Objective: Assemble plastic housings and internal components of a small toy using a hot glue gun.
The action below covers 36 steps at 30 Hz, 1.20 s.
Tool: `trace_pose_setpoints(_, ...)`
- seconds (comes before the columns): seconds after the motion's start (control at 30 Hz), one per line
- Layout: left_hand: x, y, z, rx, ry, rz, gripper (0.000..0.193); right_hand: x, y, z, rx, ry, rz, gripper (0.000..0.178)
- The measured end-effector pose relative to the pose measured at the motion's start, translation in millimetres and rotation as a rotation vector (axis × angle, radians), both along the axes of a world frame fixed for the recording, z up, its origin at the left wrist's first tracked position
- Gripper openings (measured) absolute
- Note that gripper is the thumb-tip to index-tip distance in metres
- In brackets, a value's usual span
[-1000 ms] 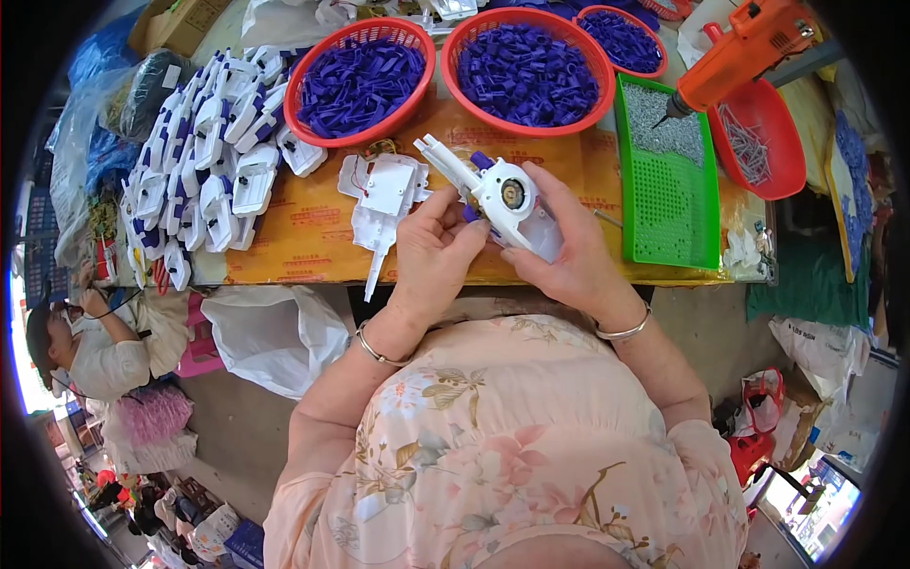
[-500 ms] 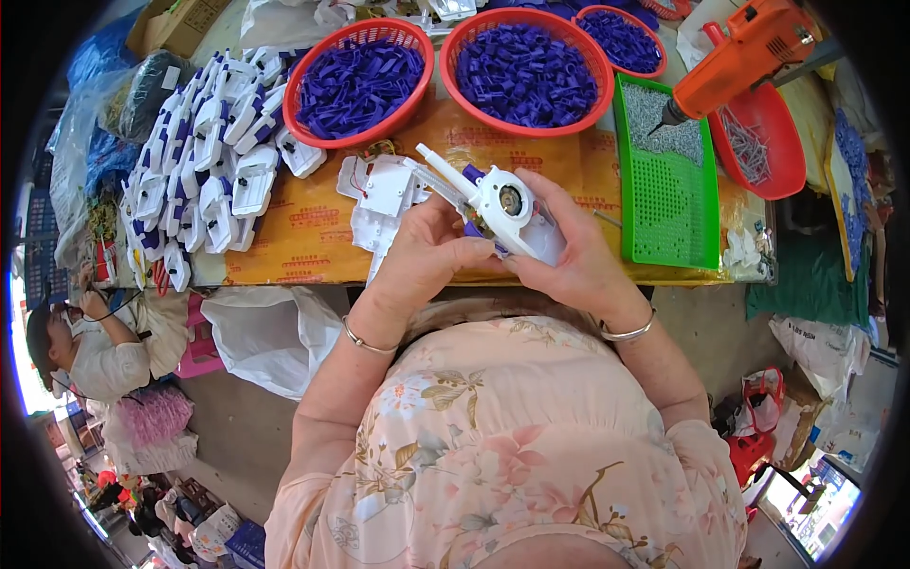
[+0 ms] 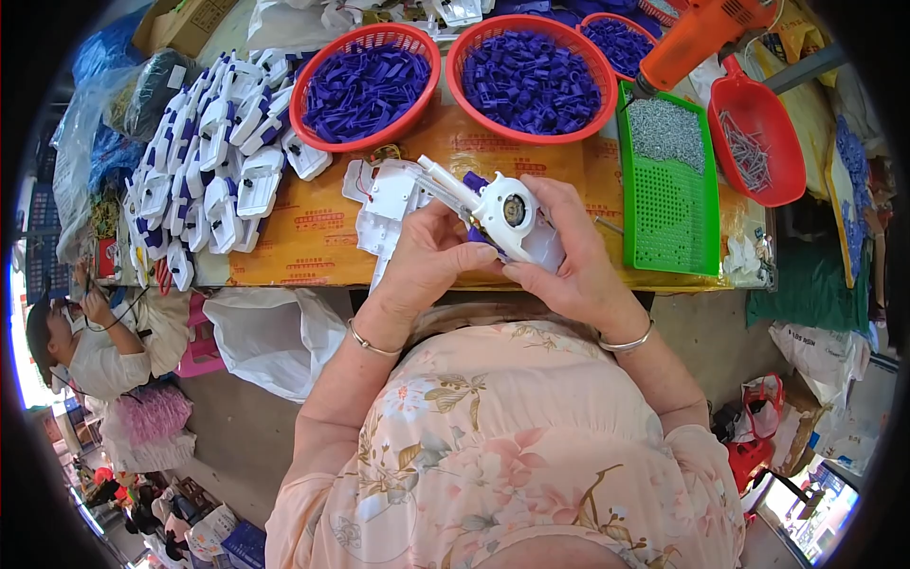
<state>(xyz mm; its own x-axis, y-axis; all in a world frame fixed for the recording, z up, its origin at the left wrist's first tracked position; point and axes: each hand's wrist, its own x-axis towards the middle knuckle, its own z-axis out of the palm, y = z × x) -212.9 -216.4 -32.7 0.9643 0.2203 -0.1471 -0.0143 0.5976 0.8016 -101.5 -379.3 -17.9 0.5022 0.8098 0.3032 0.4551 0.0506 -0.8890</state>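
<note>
At the yellow-covered table (image 3: 313, 237), we grip the white plastic casing (image 3: 507, 223) in our left hand (image 3: 431, 261) and right hand (image 3: 569, 266) above its edge, apparently mid-assembly, next needing a purple piece (image 3: 474, 185) seated squarely.

Place: small assembly workshop.
Bench: orange-covered table (image 3: 313, 228).
Parts: red baskets (image 3: 365, 85) of purple plastic pieces, rows of white housings (image 3: 213, 142).
Tools: orange power screwdriver (image 3: 701, 38), green screw tray (image 3: 668, 190).

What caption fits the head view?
Both hands, left hand and right hand, hold a white plastic housing above the orange table.
</note>
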Motion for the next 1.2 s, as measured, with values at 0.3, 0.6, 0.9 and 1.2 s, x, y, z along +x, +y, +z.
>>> trace_pose_setpoints(0.3,1,-2,-6,0.063,0.018,0.020,0.058,-8,-2,6,-0.111,-0.098,-0.066,0.070)
trace_pose_setpoints(0.6,3,-3,-5,0.086,0.010,0.016,0.058,-9,-3,14,-0.222,-0.319,-0.164,0.069)
trace_pose_setpoints(0.9,2,-2,-11,0.063,0.012,0.023,0.066,-7,-2,12,-0.167,-0.284,-0.181,0.070)
trace_pose_setpoints(1.2,4,-2,-10,0.077,0.026,0.013,0.071,-7,-4,14,-0.171,-0.280,-0.186,0.069)
